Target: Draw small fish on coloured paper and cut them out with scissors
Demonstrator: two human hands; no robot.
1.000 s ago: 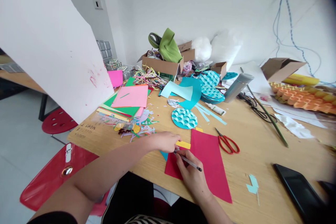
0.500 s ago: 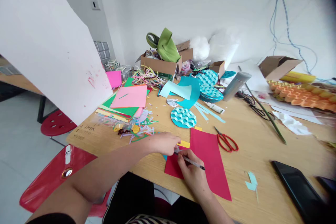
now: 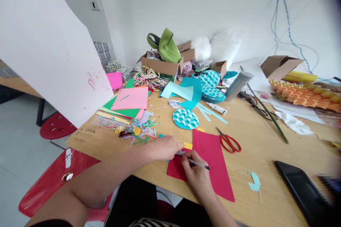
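Note:
A pen (image 3: pixel 199 164) is gripped in my right hand (image 3: pixel 198 175), its tip pointing left toward the red paper (image 3: pixel 215 163). Across the upper left of that sheet lies my left hand (image 3: pixel 169 148), fingers bent down close to the pen tip. A small pale piece (image 3: pixel 181 152) shows between the two hands; whether my left fingers pinch it or press on it is hidden. Just above them, a yellow strip (image 3: pixel 188 145) pokes out. Red-handled scissors (image 3: pixel 229 143) lie to the right of the red sheet.
A scalloped blue disc (image 3: pixel 185 118) sits beyond my hands. On the left are stacked coloured papers (image 3: pixel 130 100) and paper scraps (image 3: pixel 144 133). A grey bottle (image 3: pixel 238 86), a glue tube (image 3: pixel 217 108), a green stick (image 3: pixel 269 111) and a black phone-like device (image 3: pixel 298 188) occupy the right.
My right hand and the pen have shifted slightly to the right. My left hand has turned a little, its fingers now more tucked down. The camera view has moved slightly.

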